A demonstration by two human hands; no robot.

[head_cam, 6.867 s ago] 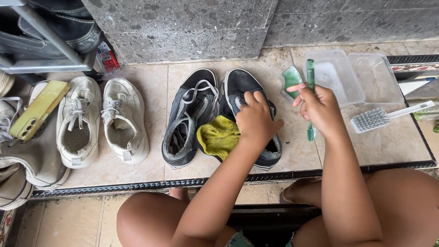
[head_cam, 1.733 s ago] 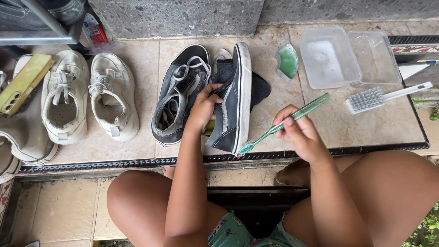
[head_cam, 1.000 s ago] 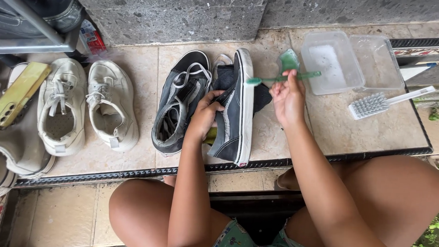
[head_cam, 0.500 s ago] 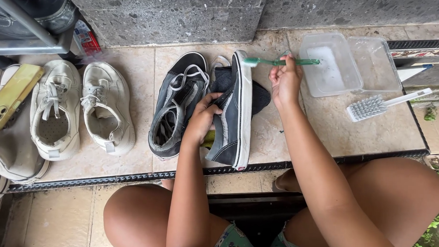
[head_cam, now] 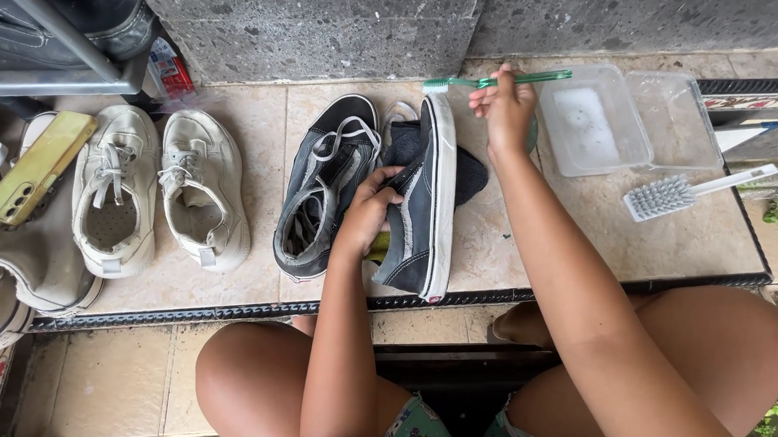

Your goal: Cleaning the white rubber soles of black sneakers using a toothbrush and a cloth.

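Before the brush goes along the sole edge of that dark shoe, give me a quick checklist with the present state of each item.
1. Shoe steadied: ok. The left hand grips the dark shoe, tipped on its side with the white sole edge facing right.
2. Brush in hand: ok. The right hand holds the green toothbrush by its handle.
3. Bristles on the sole: ok. The brush head sits at the toe end of the sole edge.
4. Water within reach: cannot tell. The clear tub sits beside the right hand; its contents are unclear.
5. Spare tool available: ok. The white scrub brush lies on the tiles, right of the shoe.
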